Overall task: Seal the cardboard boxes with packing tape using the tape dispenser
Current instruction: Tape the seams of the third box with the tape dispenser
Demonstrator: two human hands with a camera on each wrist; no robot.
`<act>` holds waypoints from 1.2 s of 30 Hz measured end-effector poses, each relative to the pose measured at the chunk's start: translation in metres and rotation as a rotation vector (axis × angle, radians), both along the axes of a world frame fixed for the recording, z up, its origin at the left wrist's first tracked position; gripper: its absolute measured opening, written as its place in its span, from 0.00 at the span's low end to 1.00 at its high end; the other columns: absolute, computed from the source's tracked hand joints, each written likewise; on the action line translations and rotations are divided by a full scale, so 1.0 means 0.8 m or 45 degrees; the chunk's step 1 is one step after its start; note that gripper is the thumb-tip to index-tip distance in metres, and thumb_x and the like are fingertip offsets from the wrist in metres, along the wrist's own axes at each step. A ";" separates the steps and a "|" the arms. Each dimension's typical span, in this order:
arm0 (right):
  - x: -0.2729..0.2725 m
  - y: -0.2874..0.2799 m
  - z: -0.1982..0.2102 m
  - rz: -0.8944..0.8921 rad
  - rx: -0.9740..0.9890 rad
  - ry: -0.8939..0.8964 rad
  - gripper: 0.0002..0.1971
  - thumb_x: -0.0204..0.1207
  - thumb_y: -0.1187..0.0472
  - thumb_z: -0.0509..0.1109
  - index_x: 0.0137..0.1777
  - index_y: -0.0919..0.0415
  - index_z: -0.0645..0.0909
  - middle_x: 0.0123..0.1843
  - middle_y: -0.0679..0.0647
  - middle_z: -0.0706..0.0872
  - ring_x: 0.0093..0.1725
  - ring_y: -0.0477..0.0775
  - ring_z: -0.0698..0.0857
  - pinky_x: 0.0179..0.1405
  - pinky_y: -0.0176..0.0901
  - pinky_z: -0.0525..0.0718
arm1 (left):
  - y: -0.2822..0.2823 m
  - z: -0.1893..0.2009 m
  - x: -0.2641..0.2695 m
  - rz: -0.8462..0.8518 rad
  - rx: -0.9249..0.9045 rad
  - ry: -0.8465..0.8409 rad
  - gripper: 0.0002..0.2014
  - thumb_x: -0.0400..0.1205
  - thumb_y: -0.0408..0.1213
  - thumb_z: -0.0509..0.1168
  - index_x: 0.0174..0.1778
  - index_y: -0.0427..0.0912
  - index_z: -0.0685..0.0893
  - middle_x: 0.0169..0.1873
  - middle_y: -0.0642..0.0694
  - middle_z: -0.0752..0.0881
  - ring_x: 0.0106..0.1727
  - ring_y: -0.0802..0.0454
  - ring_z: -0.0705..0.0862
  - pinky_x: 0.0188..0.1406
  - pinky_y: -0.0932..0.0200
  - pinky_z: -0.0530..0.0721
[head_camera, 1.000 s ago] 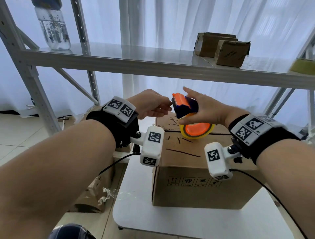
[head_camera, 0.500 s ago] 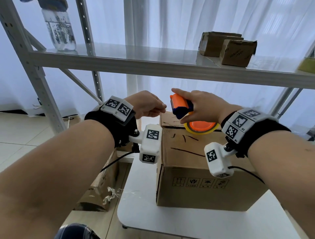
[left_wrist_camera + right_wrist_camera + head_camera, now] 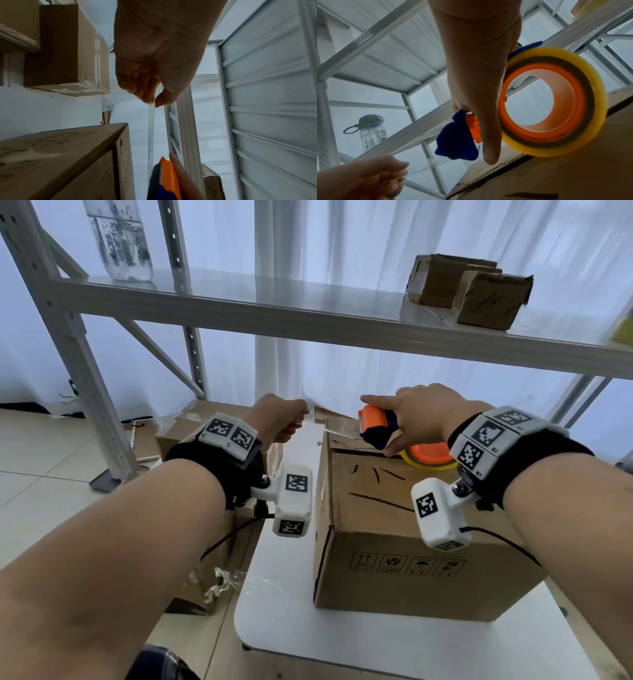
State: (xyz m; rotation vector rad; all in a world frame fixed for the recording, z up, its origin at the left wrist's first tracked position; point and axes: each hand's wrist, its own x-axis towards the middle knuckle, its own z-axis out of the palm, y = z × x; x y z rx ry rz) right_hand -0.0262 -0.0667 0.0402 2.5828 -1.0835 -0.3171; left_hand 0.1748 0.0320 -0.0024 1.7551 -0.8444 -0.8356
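Left hand pinching tape end, right hand gripping tape dispenser; strip stretched sideways just above cardboard box far edge, dispenser side nearer seam

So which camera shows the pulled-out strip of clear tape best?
The left wrist view: the clear tape strip runs in full from the left hand's pinching fingertips down to the orange and blue tape dispenser. The head view shows only a faint glint; the right wrist view shows only a faint blur of it.
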 end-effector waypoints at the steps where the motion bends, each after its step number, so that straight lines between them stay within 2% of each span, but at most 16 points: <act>1: 0.003 0.000 -0.005 0.000 0.004 0.029 0.51 0.65 0.31 0.72 0.82 0.34 0.44 0.62 0.51 0.79 0.61 0.57 0.80 0.53 0.50 0.79 | -0.001 -0.005 0.001 -0.009 0.019 -0.017 0.10 0.80 0.38 0.68 0.36 0.36 0.79 0.27 0.45 0.77 0.26 0.54 0.72 0.26 0.64 0.72; 6: 0.019 0.001 -0.025 0.043 -0.034 0.172 0.49 0.68 0.31 0.70 0.83 0.37 0.44 0.64 0.53 0.78 0.63 0.57 0.79 0.51 0.48 0.72 | 0.002 -0.051 0.007 -0.060 0.129 -0.129 0.14 0.81 0.42 0.69 0.39 0.34 0.80 0.27 0.43 0.74 0.26 0.51 0.69 0.27 0.61 0.70; 8: 0.025 0.001 -0.023 0.028 -0.013 0.192 0.49 0.68 0.31 0.71 0.83 0.37 0.44 0.65 0.52 0.78 0.65 0.58 0.78 0.52 0.50 0.72 | 0.003 -0.063 0.010 -0.072 0.153 -0.141 0.16 0.81 0.44 0.68 0.36 0.34 0.79 0.26 0.43 0.74 0.25 0.50 0.69 0.26 0.61 0.70; 12: 0.030 0.001 -0.026 0.038 -0.041 0.236 0.48 0.68 0.31 0.70 0.83 0.36 0.46 0.66 0.52 0.79 0.65 0.58 0.78 0.51 0.49 0.70 | 0.003 -0.074 0.011 -0.076 0.152 -0.105 0.16 0.82 0.41 0.67 0.32 0.36 0.76 0.24 0.45 0.73 0.23 0.52 0.68 0.21 0.64 0.68; 18: 0.036 0.004 -0.026 0.035 -0.031 0.263 0.47 0.69 0.32 0.70 0.83 0.36 0.47 0.68 0.52 0.77 0.68 0.57 0.76 0.56 0.50 0.70 | 0.003 -0.090 0.010 -0.040 0.141 -0.048 0.16 0.82 0.42 0.67 0.34 0.34 0.79 0.26 0.46 0.75 0.25 0.53 0.70 0.24 0.63 0.70; 20: 0.034 0.005 -0.025 0.032 -0.022 0.240 0.47 0.69 0.32 0.70 0.83 0.36 0.47 0.67 0.52 0.77 0.67 0.58 0.76 0.54 0.50 0.70 | 0.001 -0.089 0.010 -0.013 0.122 -0.047 0.16 0.82 0.43 0.67 0.34 0.35 0.79 0.27 0.46 0.77 0.26 0.52 0.71 0.25 0.63 0.71; 26: 0.034 0.010 -0.025 0.039 -0.069 0.218 0.45 0.70 0.30 0.67 0.83 0.37 0.47 0.67 0.53 0.77 0.66 0.59 0.77 0.57 0.53 0.72 | -0.006 -0.078 0.018 -0.009 0.109 -0.134 0.15 0.82 0.42 0.65 0.45 0.30 0.83 0.31 0.43 0.77 0.25 0.49 0.71 0.27 0.61 0.70; 28: 0.041 0.013 -0.026 0.051 -0.080 0.234 0.45 0.70 0.30 0.67 0.83 0.37 0.48 0.67 0.54 0.77 0.67 0.59 0.76 0.58 0.53 0.71 | -0.005 -0.080 0.023 0.004 0.127 -0.156 0.15 0.82 0.41 0.65 0.40 0.30 0.82 0.29 0.43 0.77 0.24 0.49 0.70 0.25 0.62 0.69; 30: 0.048 0.016 -0.027 0.062 -0.083 0.259 0.44 0.71 0.33 0.68 0.83 0.38 0.50 0.66 0.54 0.77 0.67 0.60 0.76 0.59 0.54 0.70 | -0.003 -0.086 0.026 0.012 0.147 -0.180 0.16 0.83 0.40 0.65 0.32 0.34 0.79 0.25 0.44 0.76 0.23 0.49 0.70 0.24 0.61 0.68; 32: 0.054 0.018 -0.028 0.065 -0.085 0.287 0.42 0.73 0.35 0.69 0.82 0.37 0.51 0.66 0.54 0.77 0.67 0.60 0.76 0.60 0.54 0.70 | 0.000 -0.091 0.027 0.007 0.167 -0.207 0.17 0.83 0.41 0.65 0.31 0.35 0.79 0.25 0.44 0.76 0.24 0.49 0.70 0.26 0.60 0.68; 34: 0.056 0.019 -0.028 0.058 -0.088 0.312 0.42 0.73 0.35 0.69 0.82 0.37 0.50 0.67 0.54 0.77 0.67 0.60 0.76 0.60 0.54 0.69 | 0.002 -0.098 0.025 0.005 0.161 -0.213 0.17 0.83 0.42 0.66 0.34 0.31 0.82 0.26 0.43 0.76 0.24 0.50 0.70 0.26 0.60 0.68; 36: 0.055 0.018 -0.028 0.053 -0.087 0.323 0.43 0.72 0.34 0.69 0.82 0.37 0.50 0.68 0.54 0.77 0.68 0.60 0.76 0.60 0.54 0.69 | 0.003 -0.106 0.023 -0.008 0.160 -0.192 0.18 0.82 0.43 0.66 0.43 0.27 0.85 0.27 0.43 0.77 0.24 0.51 0.70 0.26 0.60 0.68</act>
